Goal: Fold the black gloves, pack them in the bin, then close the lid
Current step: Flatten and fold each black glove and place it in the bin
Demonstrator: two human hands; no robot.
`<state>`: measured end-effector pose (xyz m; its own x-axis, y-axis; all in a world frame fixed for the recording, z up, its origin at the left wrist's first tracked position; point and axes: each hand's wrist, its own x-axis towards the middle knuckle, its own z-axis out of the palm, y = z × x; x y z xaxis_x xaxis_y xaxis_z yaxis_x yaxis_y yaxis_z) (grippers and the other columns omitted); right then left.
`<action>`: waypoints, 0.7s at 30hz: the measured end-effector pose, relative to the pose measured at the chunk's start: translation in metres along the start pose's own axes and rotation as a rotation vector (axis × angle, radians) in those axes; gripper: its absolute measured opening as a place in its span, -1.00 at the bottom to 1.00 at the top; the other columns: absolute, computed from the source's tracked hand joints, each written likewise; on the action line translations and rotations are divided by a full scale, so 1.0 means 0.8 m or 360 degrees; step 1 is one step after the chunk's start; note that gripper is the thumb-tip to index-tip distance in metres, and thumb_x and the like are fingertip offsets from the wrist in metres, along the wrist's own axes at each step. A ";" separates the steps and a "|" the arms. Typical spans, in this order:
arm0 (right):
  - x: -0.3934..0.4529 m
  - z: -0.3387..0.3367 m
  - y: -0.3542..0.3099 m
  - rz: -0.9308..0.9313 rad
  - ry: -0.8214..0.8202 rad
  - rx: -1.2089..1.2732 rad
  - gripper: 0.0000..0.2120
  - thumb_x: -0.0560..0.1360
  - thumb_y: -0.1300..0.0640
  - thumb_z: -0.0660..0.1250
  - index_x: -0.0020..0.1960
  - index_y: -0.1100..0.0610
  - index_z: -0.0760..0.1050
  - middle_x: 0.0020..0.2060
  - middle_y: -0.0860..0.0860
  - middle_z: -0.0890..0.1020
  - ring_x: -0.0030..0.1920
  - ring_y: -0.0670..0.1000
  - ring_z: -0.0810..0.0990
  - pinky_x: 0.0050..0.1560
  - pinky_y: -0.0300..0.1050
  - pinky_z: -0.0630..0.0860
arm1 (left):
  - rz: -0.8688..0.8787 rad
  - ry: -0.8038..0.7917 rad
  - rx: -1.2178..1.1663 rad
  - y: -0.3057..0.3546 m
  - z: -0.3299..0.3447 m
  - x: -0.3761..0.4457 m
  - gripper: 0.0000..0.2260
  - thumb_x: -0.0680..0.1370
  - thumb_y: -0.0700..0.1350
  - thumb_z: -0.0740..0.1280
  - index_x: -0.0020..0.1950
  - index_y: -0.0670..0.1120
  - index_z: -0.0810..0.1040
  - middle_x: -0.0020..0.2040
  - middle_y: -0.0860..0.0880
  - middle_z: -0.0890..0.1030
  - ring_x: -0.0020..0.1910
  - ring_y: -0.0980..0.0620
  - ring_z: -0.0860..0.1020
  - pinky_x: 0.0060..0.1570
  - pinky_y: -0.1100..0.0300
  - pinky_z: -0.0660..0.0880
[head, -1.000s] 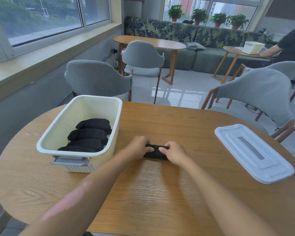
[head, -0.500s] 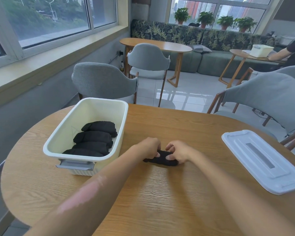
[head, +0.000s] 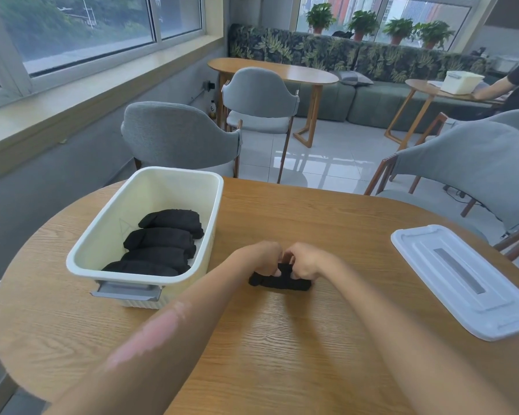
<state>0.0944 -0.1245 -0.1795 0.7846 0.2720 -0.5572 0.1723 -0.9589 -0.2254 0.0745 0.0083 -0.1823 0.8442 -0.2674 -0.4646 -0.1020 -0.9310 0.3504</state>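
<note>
- Head view: the glove lies on the counter, just right of the bin.
- Left hand and right hand meet over the glove, fingers curled and pinching the fabric.
- Four folded gloves lie inside the bin; the lid rests well to the bin's right.
- The glove looks soft, light and limp; it probably springs open, so grip across the folded middle.

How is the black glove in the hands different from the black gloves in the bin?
The glove on the table lies outside the bin; the packed gloves lie inside. The left hand and right hand grip it; nobody touches the packed ones. It is one bundle; they are four. All are black.
</note>
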 end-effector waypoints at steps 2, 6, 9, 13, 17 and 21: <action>-0.003 -0.001 0.002 -0.0014 -0.0008 0.0023 -0.63 0.52 0.27 0.41 0.31 0.08 0.54 0.21 0.08 0.60 0.16 0.13 0.59 0.15 0.03 0.60 | 0.0014 -0.0014 -0.0008 -0.001 0.000 -0.003 -0.79 0.61 -0.10 0.37 0.19 -0.17 0.53 0.06 -0.12 0.61 0.01 -0.12 0.55 0.04 0.02 0.50; -0.021 -0.006 0.005 -0.0052 -0.0035 0.0168 -0.62 0.54 0.29 0.39 0.33 0.09 0.52 0.25 0.07 0.56 0.20 0.12 0.56 0.11 0.00 0.61 | 0.0025 0.0015 -0.0091 -0.002 0.004 -0.015 -0.79 0.59 -0.09 0.38 0.19 -0.13 0.53 0.10 -0.12 0.61 0.08 -0.15 0.57 0.12 -0.03 0.53; -0.039 -0.015 0.004 -0.0069 -0.0037 0.0327 -0.63 0.55 0.34 0.35 0.33 0.12 0.51 0.22 0.09 0.56 0.17 0.13 0.57 0.08 0.01 0.63 | 0.0051 0.0070 -0.0135 0.002 -0.004 -0.028 -0.79 0.59 -0.10 0.39 0.19 -0.14 0.53 0.09 -0.12 0.62 0.07 -0.14 0.58 0.09 -0.01 0.53; -0.065 -0.040 -0.006 -0.0121 0.0036 0.0458 -0.65 0.55 0.37 0.33 0.29 0.14 0.51 0.12 0.07 0.58 0.08 0.11 0.61 0.04 0.03 0.66 | 0.0100 0.0157 -0.0164 0.010 -0.036 -0.052 -0.81 0.59 -0.12 0.38 0.17 -0.14 0.54 0.07 -0.11 0.63 0.02 -0.08 0.58 -0.08 0.13 0.49; -0.093 -0.074 -0.029 -0.0213 0.0131 0.0474 -0.71 0.55 0.37 0.33 0.20 0.11 0.52 0.06 0.04 0.57 0.02 0.07 0.61 0.01 0.01 0.66 | 0.0161 0.0291 -0.0192 0.013 -0.075 -0.086 -0.81 0.60 -0.14 0.37 0.18 -0.16 0.55 0.06 -0.12 0.65 0.02 -0.06 0.62 -0.11 0.21 0.49; -0.116 -0.107 -0.062 -0.0336 0.0237 0.0363 -0.74 0.55 0.34 0.35 0.16 0.07 0.51 0.05 0.02 0.59 -0.02 0.02 0.61 -0.01 -0.02 0.65 | 0.0183 0.0429 -0.0149 0.004 -0.113 -0.120 -0.85 0.58 -0.11 0.40 0.11 -0.11 0.53 0.04 -0.11 0.65 -0.02 -0.05 0.60 -0.21 0.25 0.44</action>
<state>0.0638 -0.1094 -0.0483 0.8271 0.4314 -0.3601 0.2156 -0.8354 -0.5056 0.0406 0.0532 -0.0632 0.9404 -0.2823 -0.1895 -0.1665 -0.8682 0.4674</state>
